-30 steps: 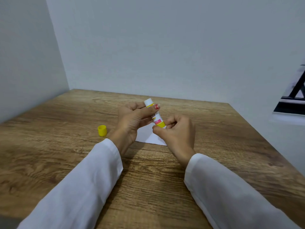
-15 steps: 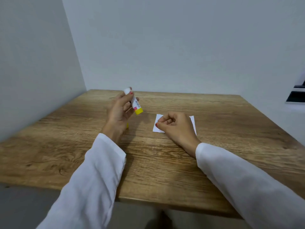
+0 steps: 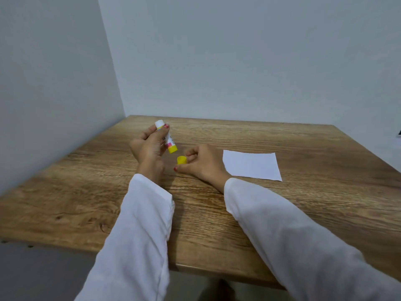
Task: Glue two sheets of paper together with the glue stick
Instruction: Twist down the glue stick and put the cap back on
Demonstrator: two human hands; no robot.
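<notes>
My left hand (image 3: 149,146) holds the glue stick (image 3: 168,141) tilted above the table, its white exposed end up and its yellow base down. Just right of it, my right hand (image 3: 202,165) pinches the yellow cap (image 3: 181,160) between its fingertips, low over the wood. The white paper (image 3: 251,166) lies flat on the table to the right of my right hand, untouched. I see one white rectangle and cannot tell whether it is one sheet or two stacked.
The wooden table (image 3: 217,213) stands in a corner, with grey walls close behind it and on the left. Its front edge runs across the bottom of the view. White sleeves cover both forearms.
My right hand left the paper, moved left and took hold of the yellow cap. My left hand kept the glue stick raised. The view shifted left, so the paper now shows fully.
</notes>
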